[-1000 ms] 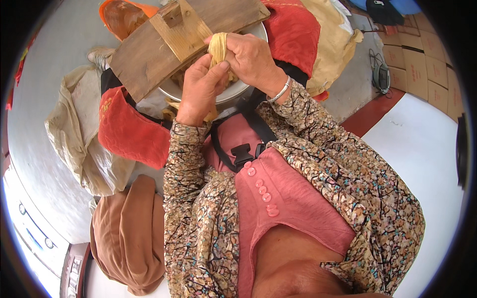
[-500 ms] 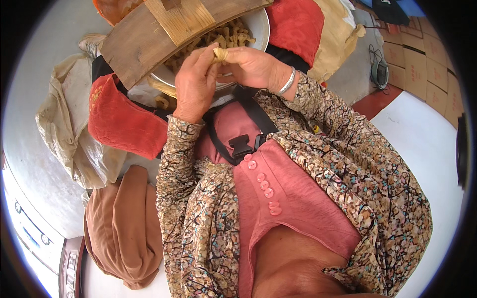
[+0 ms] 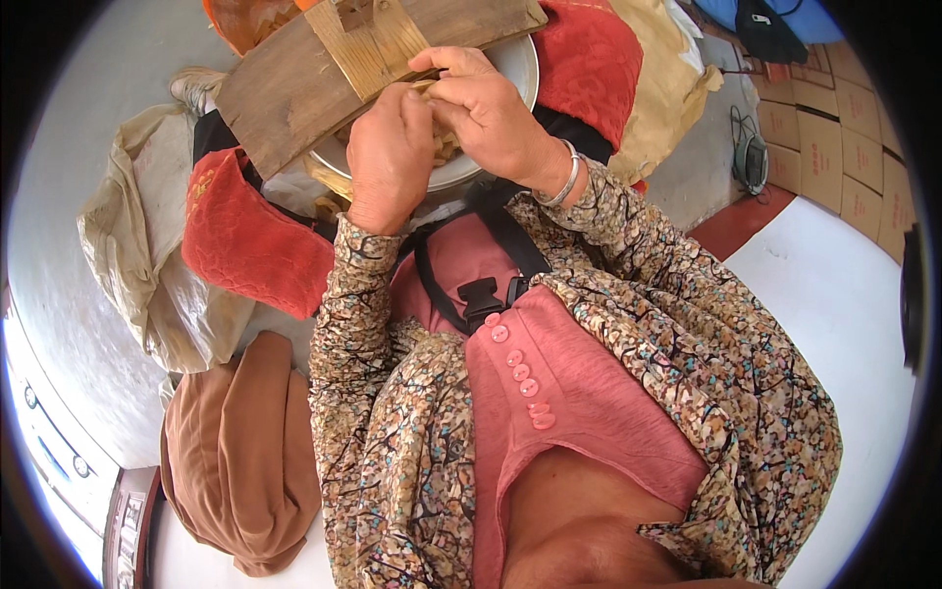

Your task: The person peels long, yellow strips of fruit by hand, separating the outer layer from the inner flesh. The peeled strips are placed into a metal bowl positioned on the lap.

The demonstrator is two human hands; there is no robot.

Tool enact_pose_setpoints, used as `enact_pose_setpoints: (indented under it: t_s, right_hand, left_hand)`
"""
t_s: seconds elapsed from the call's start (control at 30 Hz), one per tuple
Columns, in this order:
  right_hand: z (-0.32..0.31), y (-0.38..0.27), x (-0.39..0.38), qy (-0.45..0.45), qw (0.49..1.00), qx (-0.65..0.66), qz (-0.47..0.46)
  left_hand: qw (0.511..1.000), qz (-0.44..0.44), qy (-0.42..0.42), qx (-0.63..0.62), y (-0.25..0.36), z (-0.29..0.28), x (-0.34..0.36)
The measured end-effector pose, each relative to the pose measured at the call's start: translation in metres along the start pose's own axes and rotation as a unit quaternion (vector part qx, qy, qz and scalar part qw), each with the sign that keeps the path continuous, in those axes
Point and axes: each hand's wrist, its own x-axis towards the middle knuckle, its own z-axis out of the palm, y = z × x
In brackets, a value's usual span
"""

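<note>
Currently | 2 hands [image 3: 392, 157] together, pinching part-hidden yellowish strip [image 3: 423, 85] | over metal basin [image 3: 469, 178] | near wooden board [image 3: 280, 110]

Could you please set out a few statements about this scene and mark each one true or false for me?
1. The left hand and right hand hold a yellowish piece between them. True.
2. A bracelet circles the left wrist. False: it is on the right wrist.
3. Cardboard boxes are stacked at the picture's upper right. True.
4. The brown cloth lies to the person's right. False: it lies to the left.
5. The wooden board extends over part of the metal basin. True.
</note>
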Motion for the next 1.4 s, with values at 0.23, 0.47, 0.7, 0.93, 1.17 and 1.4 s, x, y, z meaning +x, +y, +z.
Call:
enact_pose_setpoints:
  t_s: [0.23,0.47,0.7,0.93,1.17,1.4]
  right_hand:
    - [0.009,0.002,0.023,0.111,0.949,0.244,0.166]
    - [-0.013,0.019,0.02,0.021,0.917,0.339,0.21]
    - [-0.042,0.009,0.025,-0.308,0.942,-0.064,0.115]
    - [-0.049,0.021,0.008,-0.287,0.948,-0.103,-0.097]
    - [-0.04,-0.003,0.019,-0.249,0.964,-0.063,-0.068]
    - [-0.055,-0.001,0.024,-0.336,0.939,0.028,0.069]
  left_hand:
    - [0.857,-0.222,-0.073,-0.459,0.002,0.002,-0.023]
    - [0.98,0.071,0.02,0.184,-0.004,-0.019,-0.046]
    - [0.935,0.191,0.015,0.3,0.003,-0.031,-0.028]
    - [0.986,-0.005,-0.158,-0.049,-0.009,-0.05,-0.025]
    - [0.988,0.025,-0.149,-0.027,0.008,-0.038,-0.021]
    - [0.951,-0.096,-0.253,-0.148,-0.007,-0.042,-0.015]
